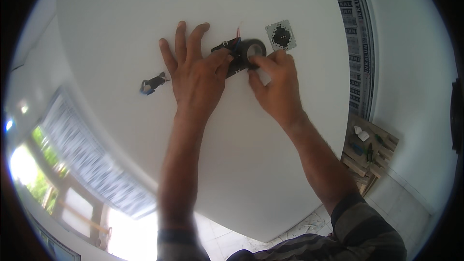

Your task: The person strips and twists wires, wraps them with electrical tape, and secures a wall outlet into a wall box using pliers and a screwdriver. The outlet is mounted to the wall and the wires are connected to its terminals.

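Note:
My left hand (199, 75) lies against a broad white surface (251, 150). Its thumb and index finger pinch together at a dark rectangular opening or box (236, 70), while the other fingers spread out. What that pinch holds is hidden. Thin red and blue wires (238, 34) stick out there. A roll of black tape (261, 46) sits against the box's right side, with my right hand (278, 84) closed on its lower rim, fingers slightly blurred. Just above the right hand is a square metal-framed switch or socket insert (281, 35) with a black middle.
Left of my left hand, a small dark fitting with blue and black wires (153, 83) shows on the white surface. At lower right, a wooden pallet-like stand (369, 150) holds tools and white pieces. A bright doorway (130, 232) opens at lower left, above pale floor tiles (217, 237).

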Demonstrator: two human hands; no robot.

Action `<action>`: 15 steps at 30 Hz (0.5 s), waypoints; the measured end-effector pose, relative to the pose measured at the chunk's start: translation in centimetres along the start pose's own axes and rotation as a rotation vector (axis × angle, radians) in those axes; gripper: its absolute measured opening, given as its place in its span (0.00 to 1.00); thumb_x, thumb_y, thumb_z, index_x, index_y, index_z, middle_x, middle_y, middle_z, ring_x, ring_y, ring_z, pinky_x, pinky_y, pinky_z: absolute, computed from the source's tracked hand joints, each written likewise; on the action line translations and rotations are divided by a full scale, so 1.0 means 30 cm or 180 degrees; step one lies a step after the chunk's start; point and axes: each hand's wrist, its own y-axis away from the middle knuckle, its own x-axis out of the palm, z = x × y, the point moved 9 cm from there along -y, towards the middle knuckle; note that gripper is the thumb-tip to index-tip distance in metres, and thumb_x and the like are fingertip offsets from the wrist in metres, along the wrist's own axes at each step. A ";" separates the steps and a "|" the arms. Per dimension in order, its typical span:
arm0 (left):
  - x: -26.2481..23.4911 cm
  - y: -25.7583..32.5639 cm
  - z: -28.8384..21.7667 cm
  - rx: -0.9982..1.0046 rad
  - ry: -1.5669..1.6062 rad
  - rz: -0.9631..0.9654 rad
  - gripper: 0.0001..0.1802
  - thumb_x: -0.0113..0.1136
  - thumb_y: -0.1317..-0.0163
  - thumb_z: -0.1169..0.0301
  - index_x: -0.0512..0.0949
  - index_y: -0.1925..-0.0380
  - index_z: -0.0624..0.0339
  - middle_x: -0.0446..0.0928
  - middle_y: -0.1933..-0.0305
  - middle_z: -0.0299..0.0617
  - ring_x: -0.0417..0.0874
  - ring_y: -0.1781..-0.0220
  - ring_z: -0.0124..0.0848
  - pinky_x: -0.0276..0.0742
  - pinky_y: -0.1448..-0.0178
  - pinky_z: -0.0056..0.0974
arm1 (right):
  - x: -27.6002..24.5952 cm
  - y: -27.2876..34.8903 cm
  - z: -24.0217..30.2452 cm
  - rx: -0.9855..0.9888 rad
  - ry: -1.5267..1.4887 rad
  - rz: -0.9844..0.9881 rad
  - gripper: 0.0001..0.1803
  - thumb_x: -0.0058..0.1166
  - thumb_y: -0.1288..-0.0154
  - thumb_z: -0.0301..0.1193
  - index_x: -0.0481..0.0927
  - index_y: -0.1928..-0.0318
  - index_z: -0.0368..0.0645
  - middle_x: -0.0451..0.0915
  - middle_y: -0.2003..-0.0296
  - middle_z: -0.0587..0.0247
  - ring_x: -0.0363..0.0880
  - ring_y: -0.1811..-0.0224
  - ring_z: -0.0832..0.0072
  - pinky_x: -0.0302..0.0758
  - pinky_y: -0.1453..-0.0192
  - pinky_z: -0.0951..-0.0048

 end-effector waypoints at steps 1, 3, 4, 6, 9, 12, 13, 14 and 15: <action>0.001 0.000 -0.002 -0.0010 0.0006 0.0002 0.06 0.74 0.34 0.61 0.94 0.60 0.41 0.71 0.25 0.36 0.55 0.13 0.49 0.35 0.11 0.67 | 0.000 0.019 0.023 -0.0043 -0.0086 0.0050 0.10 0.68 0.37 0.26 0.90 0.56 0.40 0.79 0.54 0.55 0.75 0.52 0.58 0.76 0.46 0.58; 0.003 -0.001 -0.003 -0.0012 0.0000 0.0017 0.05 0.74 0.34 0.61 0.94 0.60 0.40 0.71 0.25 0.36 0.55 0.13 0.49 0.35 0.11 0.67 | 0.004 0.014 0.050 -0.0032 -0.0749 0.0138 0.09 0.68 0.37 0.27 0.90 0.56 0.40 0.79 0.53 0.55 0.76 0.50 0.58 0.75 0.46 0.59; 0.004 0.000 -0.001 -0.0004 -0.0014 0.0038 0.05 0.74 0.34 0.61 0.94 0.60 0.40 0.71 0.25 0.36 0.55 0.13 0.49 0.35 0.11 0.67 | 0.005 -0.001 0.060 0.0030 -0.1332 0.0179 0.09 0.68 0.36 0.27 0.90 0.57 0.40 0.80 0.52 0.55 0.76 0.50 0.58 0.76 0.45 0.59; 0.010 0.003 -0.001 -0.0008 -0.0084 0.0097 0.05 0.74 0.34 0.61 0.94 0.60 0.40 0.71 0.25 0.36 0.54 0.13 0.48 0.34 0.11 0.67 | 0.013 -0.035 0.055 0.0369 -0.2221 0.0268 0.09 0.67 0.36 0.28 0.90 0.56 0.40 0.80 0.51 0.55 0.77 0.49 0.58 0.75 0.44 0.59; 0.010 0.003 0.004 -0.0027 -0.0139 0.0132 0.04 0.75 0.34 0.61 0.94 0.61 0.40 0.71 0.25 0.36 0.54 0.12 0.48 0.34 0.11 0.67 | 0.024 -0.072 0.015 0.0688 -0.2246 0.0173 0.11 0.68 0.35 0.28 0.89 0.53 0.40 0.80 0.50 0.54 0.77 0.47 0.57 0.75 0.42 0.58; 0.006 0.000 0.000 -0.0042 0.0043 0.0035 0.05 0.74 0.34 0.60 0.94 0.61 0.39 0.71 0.25 0.36 0.54 0.12 0.48 0.33 0.11 0.66 | 0.012 -0.045 -0.026 0.0266 -0.0672 -0.0043 0.14 0.69 0.36 0.28 0.88 0.50 0.40 0.80 0.50 0.55 0.76 0.46 0.56 0.74 0.40 0.58; 0.005 -0.001 0.001 -0.0052 0.0043 0.0039 0.05 0.74 0.34 0.60 0.94 0.61 0.39 0.71 0.25 0.36 0.54 0.12 0.47 0.32 0.11 0.66 | 0.020 -0.029 -0.032 0.0328 -0.0334 0.0106 0.15 0.69 0.36 0.28 0.88 0.49 0.40 0.80 0.50 0.55 0.76 0.46 0.56 0.74 0.40 0.58; 0.004 -0.002 0.003 -0.0061 0.0044 0.0043 0.05 0.74 0.33 0.59 0.94 0.61 0.39 0.71 0.25 0.36 0.54 0.12 0.47 0.32 0.10 0.66 | 0.030 -0.012 -0.034 0.0388 0.0005 0.0255 0.16 0.70 0.36 0.28 0.88 0.49 0.40 0.80 0.50 0.55 0.76 0.46 0.56 0.74 0.39 0.58; -0.001 -0.003 0.001 -0.0031 0.0057 -0.0018 0.04 0.74 0.34 0.60 0.94 0.63 0.40 0.71 0.25 0.36 0.55 0.13 0.49 0.33 0.11 0.67 | 0.023 0.003 -0.016 0.0293 -0.0009 0.0193 0.16 0.70 0.36 0.28 0.88 0.49 0.40 0.80 0.50 0.55 0.76 0.46 0.56 0.74 0.39 0.57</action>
